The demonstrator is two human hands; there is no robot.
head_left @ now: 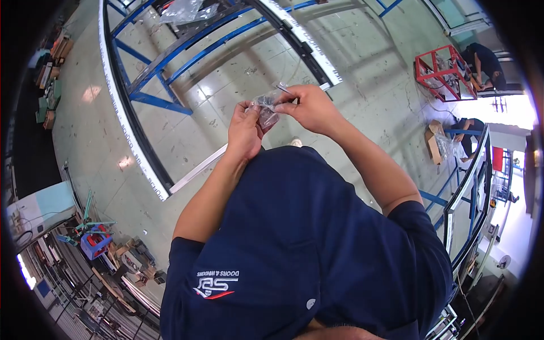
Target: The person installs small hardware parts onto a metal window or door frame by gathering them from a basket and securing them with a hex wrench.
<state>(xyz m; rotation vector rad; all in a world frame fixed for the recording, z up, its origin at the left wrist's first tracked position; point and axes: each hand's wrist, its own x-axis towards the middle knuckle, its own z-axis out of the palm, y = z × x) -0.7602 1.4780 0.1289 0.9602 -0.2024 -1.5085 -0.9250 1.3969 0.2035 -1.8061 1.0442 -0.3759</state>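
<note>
A small clear plastic bag (265, 102) with dark contents is held up in front of my chest. My left hand (246, 129) is closed on its left side, thumb and fingers pinching the film. My right hand (307, 107) pinches the bag's right edge, and a thin dark rod (285, 89) sticks out above its fingers. What lies inside the bag is too small to make out. Beyond my hands lies a large black frame (137, 139) with printed white protective tape along its sides.
A blue metal stand (164, 105) supports the frame, with clear plastic sheeting (182, 11) on it. At right are a red rack (420, 73), a cardboard box (434, 146) and two people bending over. Tools and boxes (136, 258) line the lower left.
</note>
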